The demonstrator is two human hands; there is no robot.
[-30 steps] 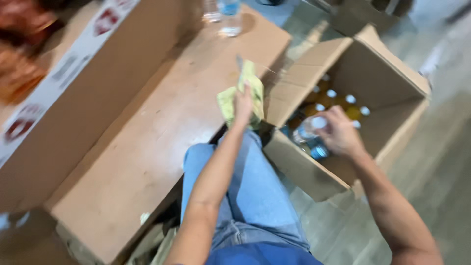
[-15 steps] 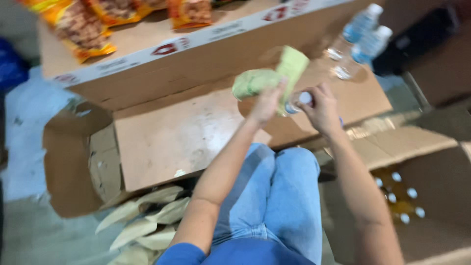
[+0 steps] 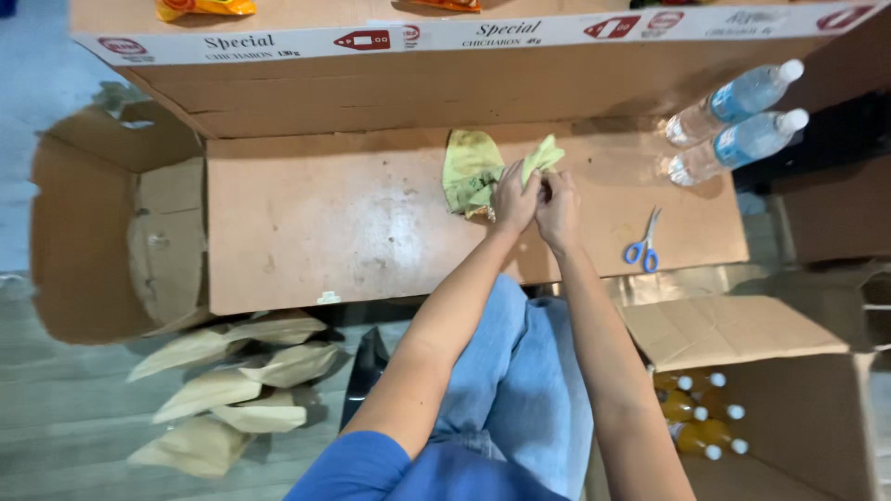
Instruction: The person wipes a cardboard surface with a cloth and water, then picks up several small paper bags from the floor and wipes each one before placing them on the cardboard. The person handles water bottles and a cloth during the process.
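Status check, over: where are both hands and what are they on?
Left hand and right hand together, both closed on the yellow-green cloth, over the flat cardboard box. Blue-handled scissors lie right, clear of both.

Whatever the hands (image 3: 535, 199) clasp is hidden between them and the cloth (image 3: 471, 167). At the top edge, the snack packets (image 3: 204, 7) are cut off. Lower right, the bottles (image 3: 701, 417) show only caps and shoulders inside the box (image 3: 742, 334).

One head-worn view is given, aimed steeply down and forward from close above the lap. The flattened cardboard worktop (image 3: 371, 223) is centred, with the floor (image 3: 56, 417) seen at left.
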